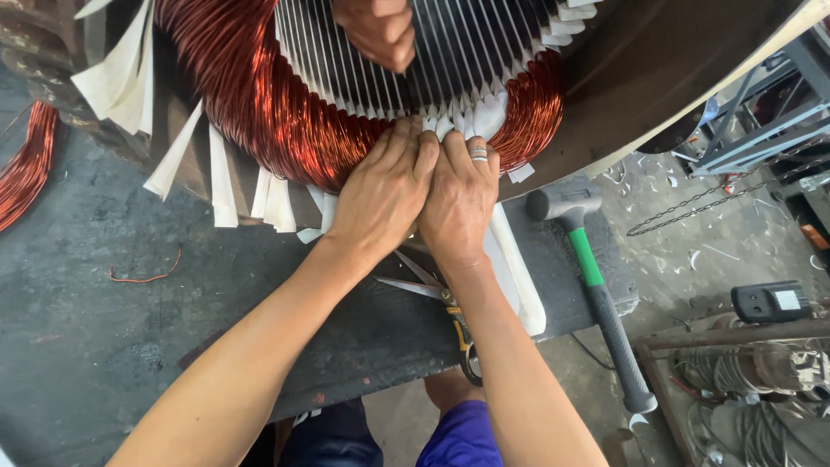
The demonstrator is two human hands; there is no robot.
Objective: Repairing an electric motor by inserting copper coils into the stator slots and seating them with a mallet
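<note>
A large motor stator (450, 52) stands on the dark workbench (104, 329), its slots lined with white insulating paper strips (471, 117) and filled with copper wire coils (259, 104). My left hand (385, 195) and my right hand (458, 199) lie side by side, fingertips pressing on the paper strips and the coil at the bottom rim of the stator. Rings show on a finger of my right hand. Another person's hand (376, 30) reaches into the stator bore from above.
Open scissors (437, 298) lie on the bench under my forearms. A mallet with a green and black handle (596, 285) lies to the right. White paper strips (519, 277) sit beside it. A loose copper coil (26, 169) is at the left, and a chain (692, 207) on the floor.
</note>
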